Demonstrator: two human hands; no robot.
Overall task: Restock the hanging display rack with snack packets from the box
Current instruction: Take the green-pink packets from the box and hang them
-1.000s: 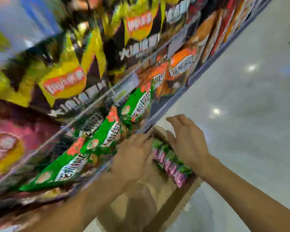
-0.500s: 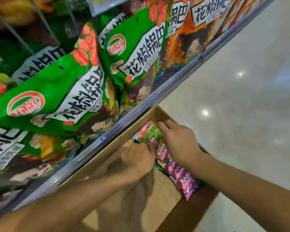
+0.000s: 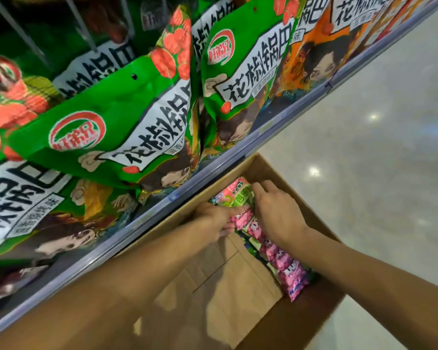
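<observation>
An open cardboard box (image 3: pixel 286 178) stands on the floor under the rack's metal rail (image 3: pixel 238 157). Along its right inner wall lies a row of pink and green snack packets (image 3: pixel 286 263). Both my hands reach into the box at the row's far end. My left hand (image 3: pixel 215 218) has its fingers curled on the pink end of a packet. My right hand (image 3: pixel 276 213) lies over the row, fingers on a green and pink packet (image 3: pixel 234 195) that tilts up. The rack above holds large green bags (image 3: pixel 127 122) and orange bags (image 3: pixel 321 54).
The box's bare cardboard bottom (image 3: pixel 228 289) shows left of the packet row. A glossy pale floor (image 3: pixel 364 152) with light reflections stretches to the right. Metal hooks (image 3: pixel 81 21) stick out above the green bags.
The view dropped from the upper rack down to the box and moved closer. Both hands went deeper into the box and closed on the far packets, one now tilted up.
</observation>
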